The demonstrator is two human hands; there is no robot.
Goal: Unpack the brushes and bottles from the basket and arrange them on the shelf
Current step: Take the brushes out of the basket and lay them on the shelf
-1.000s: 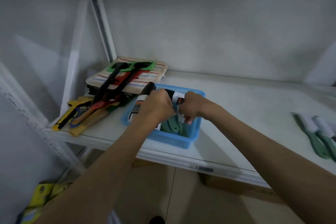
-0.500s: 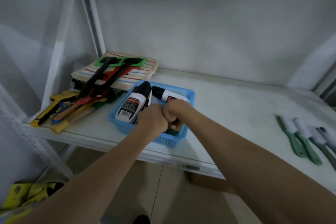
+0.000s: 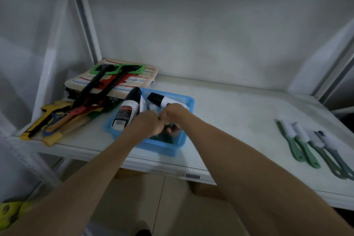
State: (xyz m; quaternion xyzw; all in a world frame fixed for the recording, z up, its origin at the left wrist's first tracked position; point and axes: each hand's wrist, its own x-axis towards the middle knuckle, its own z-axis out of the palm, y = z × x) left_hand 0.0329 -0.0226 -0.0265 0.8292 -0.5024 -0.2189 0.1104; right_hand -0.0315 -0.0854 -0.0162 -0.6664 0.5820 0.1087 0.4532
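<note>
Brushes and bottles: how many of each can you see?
Brushes laid out on the shelf's right side: 4
Bottles in the blue basket: 2
Total: 6
The hands hide the basket's middle.

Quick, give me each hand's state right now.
Left hand: closed in a fist inside the blue basket; what it grips cannot be told.
Right hand: curled shut in the basket; contents hidden.

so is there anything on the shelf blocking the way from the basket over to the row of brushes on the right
Nothing visible does. Between the blue basket and the row of brushes the white shelf surface lies bare. Both hands are down in the basket, beside two bottles.
</note>
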